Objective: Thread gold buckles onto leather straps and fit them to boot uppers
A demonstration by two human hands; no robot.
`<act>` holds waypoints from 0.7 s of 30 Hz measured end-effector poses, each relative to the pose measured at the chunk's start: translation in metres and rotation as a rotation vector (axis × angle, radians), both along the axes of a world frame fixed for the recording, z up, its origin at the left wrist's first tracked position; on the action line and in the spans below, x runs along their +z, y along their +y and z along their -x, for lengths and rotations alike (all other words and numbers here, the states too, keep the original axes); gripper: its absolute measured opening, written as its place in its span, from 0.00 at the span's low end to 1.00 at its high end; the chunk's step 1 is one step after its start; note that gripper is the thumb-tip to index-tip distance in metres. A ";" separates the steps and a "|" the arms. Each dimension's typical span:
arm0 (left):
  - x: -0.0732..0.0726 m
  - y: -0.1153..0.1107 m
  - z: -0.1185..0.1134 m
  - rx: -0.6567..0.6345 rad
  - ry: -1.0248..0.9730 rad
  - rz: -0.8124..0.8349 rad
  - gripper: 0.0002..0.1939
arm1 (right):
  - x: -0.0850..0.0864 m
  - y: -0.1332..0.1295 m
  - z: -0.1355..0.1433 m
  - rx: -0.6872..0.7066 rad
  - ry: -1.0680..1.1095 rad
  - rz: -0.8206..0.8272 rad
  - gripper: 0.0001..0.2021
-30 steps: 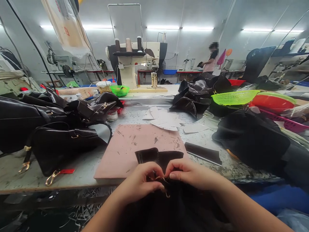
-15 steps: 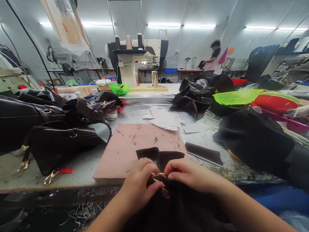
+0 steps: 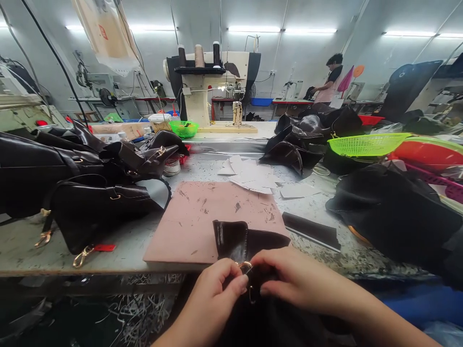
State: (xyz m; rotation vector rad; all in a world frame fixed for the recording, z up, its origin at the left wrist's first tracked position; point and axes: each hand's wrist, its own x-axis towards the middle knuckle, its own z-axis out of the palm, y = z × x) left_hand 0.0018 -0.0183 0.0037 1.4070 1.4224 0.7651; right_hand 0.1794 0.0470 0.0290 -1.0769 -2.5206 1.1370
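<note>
Both hands have slid toward the pink mat's [image 3: 213,217] near edge, left hand [image 3: 219,289] and right hand [image 3: 292,282] pinching the gold ring [image 3: 245,265] on the dark leather piece [image 3: 235,241].

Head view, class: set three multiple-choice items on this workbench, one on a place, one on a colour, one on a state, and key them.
1. Where does the dark leather piece lie?
A. on the pink mat
B. in the green basket
C. on the sewing machine

2. What colour is the tag by the clasp at the table's near left edge?
A. blue
B. red
C. white

3. How are the hands placed?
A. both flat on the table
B. both pinching at the gold ring
C. one raised overhead

Key:
1 A, its far end rests on the pink mat.
2 B, the tag is red.
3 B, the left hand and right hand meet at the gold ring.
</note>
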 end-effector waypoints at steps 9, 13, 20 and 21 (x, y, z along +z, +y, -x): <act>-0.011 -0.006 -0.003 0.023 0.004 -0.120 0.10 | -0.011 -0.020 -0.010 -0.101 -0.043 -0.141 0.04; -0.020 -0.005 -0.008 0.036 0.081 -0.204 0.08 | -0.023 -0.026 -0.003 -0.238 0.081 -0.082 0.10; -0.027 -0.006 -0.010 0.029 0.134 -0.314 0.06 | -0.024 -0.025 0.006 -0.313 0.108 0.042 0.07; -0.028 -0.007 -0.010 0.031 0.151 -0.327 0.06 | -0.022 -0.025 0.006 -0.307 0.109 0.067 0.06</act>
